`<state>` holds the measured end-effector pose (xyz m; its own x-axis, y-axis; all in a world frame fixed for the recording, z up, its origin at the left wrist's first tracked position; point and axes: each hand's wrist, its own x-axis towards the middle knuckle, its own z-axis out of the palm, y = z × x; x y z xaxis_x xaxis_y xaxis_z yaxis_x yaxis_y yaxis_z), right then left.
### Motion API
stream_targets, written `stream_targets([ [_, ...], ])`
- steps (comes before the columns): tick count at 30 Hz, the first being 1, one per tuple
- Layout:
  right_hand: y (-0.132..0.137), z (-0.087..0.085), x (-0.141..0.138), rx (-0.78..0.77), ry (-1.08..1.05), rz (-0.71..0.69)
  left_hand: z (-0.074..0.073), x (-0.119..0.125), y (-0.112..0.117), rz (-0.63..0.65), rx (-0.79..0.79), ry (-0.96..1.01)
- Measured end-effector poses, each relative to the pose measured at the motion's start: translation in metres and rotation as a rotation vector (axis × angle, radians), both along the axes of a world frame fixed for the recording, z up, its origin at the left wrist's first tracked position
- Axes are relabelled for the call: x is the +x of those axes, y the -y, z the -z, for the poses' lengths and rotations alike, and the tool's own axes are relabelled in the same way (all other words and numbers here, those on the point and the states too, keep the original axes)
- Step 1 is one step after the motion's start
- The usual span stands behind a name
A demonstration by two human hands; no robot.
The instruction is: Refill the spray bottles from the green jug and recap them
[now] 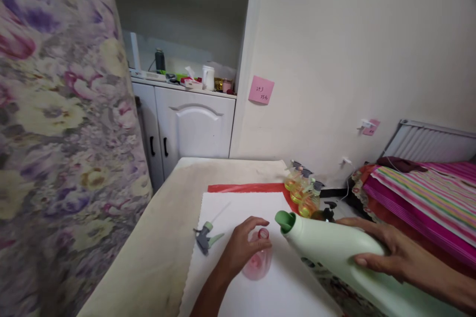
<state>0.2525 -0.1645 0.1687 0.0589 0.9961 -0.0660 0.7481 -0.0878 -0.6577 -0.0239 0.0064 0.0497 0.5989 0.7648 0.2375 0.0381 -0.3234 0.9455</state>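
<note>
On a white sheet stands a small see-through pink bottle with no top on its neck. My left hand curls around its upper part, thumb in front and fingers behind. My right hand grips a large pale green bottle, tipped over to the left. Its green spout is uncapped and points toward the pink bottle's mouth, with a gap between them. No liquid stream shows. A grey and green spray trigger head with a thin tube lies left of the pink bottle.
Several spray bottles with yellow liquid stand at the table's back right corner, on a red sheet. A floral curtain hangs at left, a white cabinet stands behind, and a bed is at right.
</note>
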Motion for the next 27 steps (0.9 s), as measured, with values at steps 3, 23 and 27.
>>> stream_targets([
  [3, -0.002, -0.008, -0.008, -0.046, 0.006, -0.023, 0.004, 0.001, -0.001, 0.011, -0.012, 0.014],
  [23, -0.029, -0.031, -0.027, -0.164, 0.121, -0.197, 0.011, 0.004, -0.007, 0.038, -0.061, 0.106],
  [27, -0.032, -0.034, -0.029, -0.157, 0.192, -0.185, 0.01, 0.005, -0.007, 0.052, -0.062, 0.103],
])
